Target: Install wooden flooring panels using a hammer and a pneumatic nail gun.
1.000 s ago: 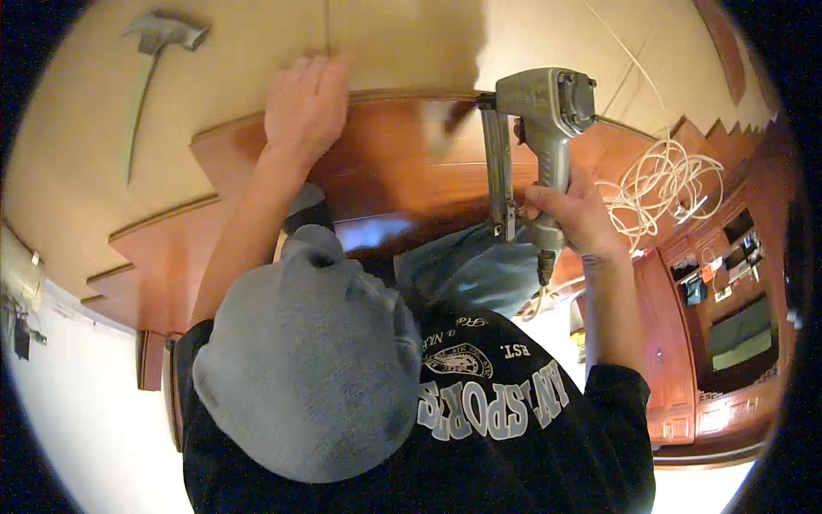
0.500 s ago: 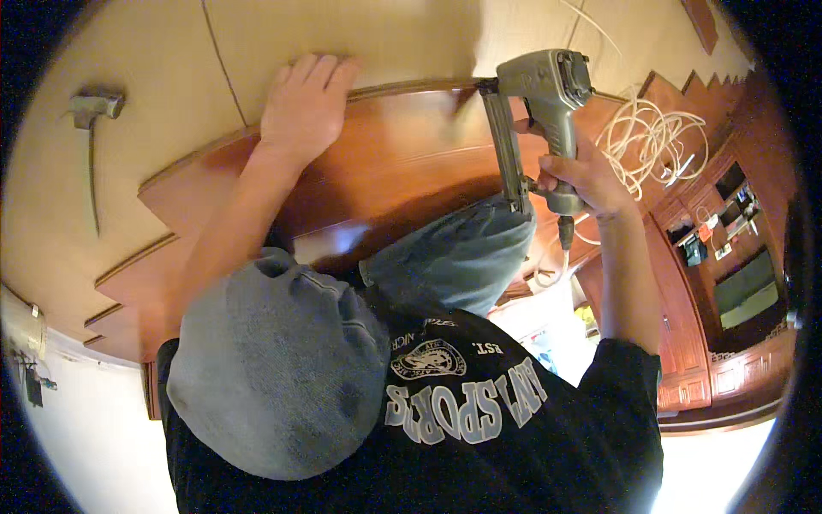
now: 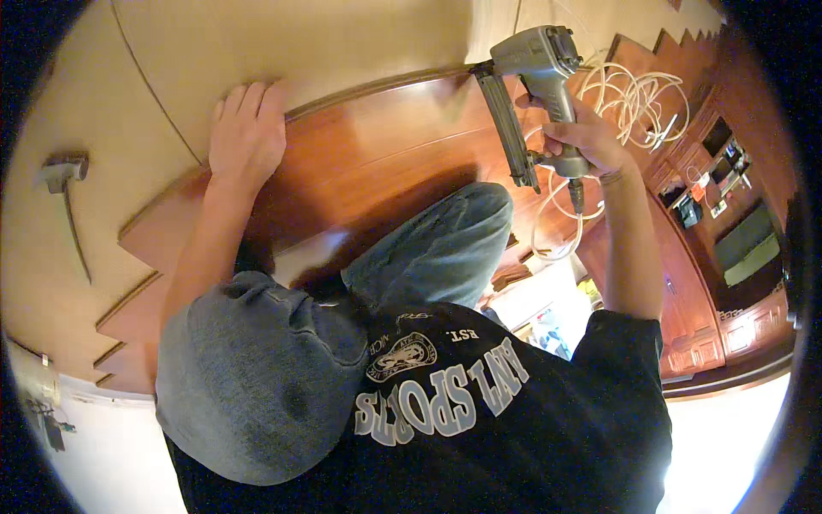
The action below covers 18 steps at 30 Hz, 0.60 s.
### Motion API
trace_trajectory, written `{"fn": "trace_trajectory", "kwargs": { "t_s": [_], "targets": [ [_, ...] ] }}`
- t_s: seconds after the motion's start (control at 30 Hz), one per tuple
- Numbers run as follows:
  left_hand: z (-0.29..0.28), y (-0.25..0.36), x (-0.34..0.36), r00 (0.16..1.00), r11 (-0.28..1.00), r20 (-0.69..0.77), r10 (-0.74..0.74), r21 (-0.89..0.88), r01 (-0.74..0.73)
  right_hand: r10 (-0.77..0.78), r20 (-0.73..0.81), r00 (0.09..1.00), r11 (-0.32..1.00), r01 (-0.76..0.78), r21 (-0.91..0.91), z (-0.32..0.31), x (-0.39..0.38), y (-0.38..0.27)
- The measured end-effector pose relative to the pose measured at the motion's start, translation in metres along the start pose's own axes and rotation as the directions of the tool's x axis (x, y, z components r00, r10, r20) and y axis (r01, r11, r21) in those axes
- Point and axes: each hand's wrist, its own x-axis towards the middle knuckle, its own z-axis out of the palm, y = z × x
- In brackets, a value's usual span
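Note:
My right hand [image 3: 591, 141] is wrapped round the handle of a grey-green pneumatic nail gun [image 3: 538, 62]. Its long magazine points down toward my knee, and its nose meets the edge of a reddish-brown wood floorboard [image 3: 385, 128]. My left hand [image 3: 247, 135] lies flat over that same edge, farther left, with the fingers stretched onto the tan underfloor panel [image 3: 342, 43]. It holds nothing. A pale air hose [image 3: 578, 224] hangs from the base of the gun's handle.
A hammer [image 3: 64, 171] lies on the tan panel at the far left. Coiled hose [image 3: 638, 98] rests on the boards at the right. Board ends [image 3: 128, 308] form steps at the left. My jeans-covered knee [image 3: 462, 231] is on the laid boards. Wooden cabinets [image 3: 685, 317] stand at the right.
The view has shifted, so the hammer and panel seams appear farther left. My right hand has moved the nail gun a little right along the board edge; my left hand stays on the edge.

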Motion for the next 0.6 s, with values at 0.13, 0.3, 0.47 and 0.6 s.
{"fn": "trace_trajectory", "kwargs": {
  "t_s": [0.13, 0.3, 0.47, 0.6],
  "targets": [
    [-0.006, -0.002, 0.001, 1.000, 1.000, 0.026, -0.013, 0.016, 0.012, 0.161, -0.085, 0.983, 0.985, -0.166, -0.046, -0.012, 0.002, 0.006],
    [0.001, 0.000, 0.002, 1.000, 1.000, -0.003, 0.003, 0.023, -0.003, 0.043, -0.115, 0.992, 0.998, -0.047, -0.033, -0.033, -0.006, 0.008],
    [0.002, -0.005, -0.003, 1.000, 0.999, 0.025, 0.002, 0.040, -0.003, -0.001, -0.219, 0.976, 0.998, -0.014, -0.066, -0.032, -0.020, 0.020],
    [0.001, -0.003, -0.002, 0.999, 0.999, 0.042, 0.003, 0.032, -0.004, -0.062, -0.397, 0.916, 0.994, 0.092, 0.055, -0.039, -0.043, 0.021]
  ]
}}
